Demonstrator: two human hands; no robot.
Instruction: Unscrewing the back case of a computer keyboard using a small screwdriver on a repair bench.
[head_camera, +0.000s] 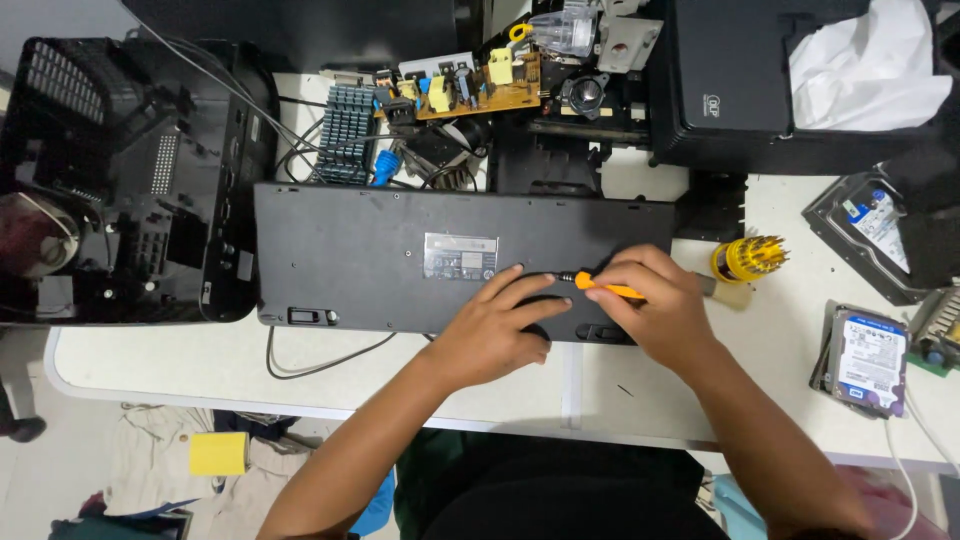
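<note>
A black keyboard (380, 255) lies face down on the white table, its flat back and a grey label up. My left hand (495, 335) rests flat on the keyboard's near edge, fingers spread, steadying it. My right hand (655, 305) grips a small orange-handled screwdriver (605, 289), held nearly level with its dark tip pointing left onto the keyboard's back beside my left fingertips. A yellow holder of screwdriver bits (748, 258) stands just right of my right hand.
A black opened device case (120, 180) sits at left. A green circuit board (465, 90), a blue heatsink (345, 135) and cables lie behind the keyboard. A black box (730, 80) with white cloth is at back right. Hard drives (868, 360) lie at right.
</note>
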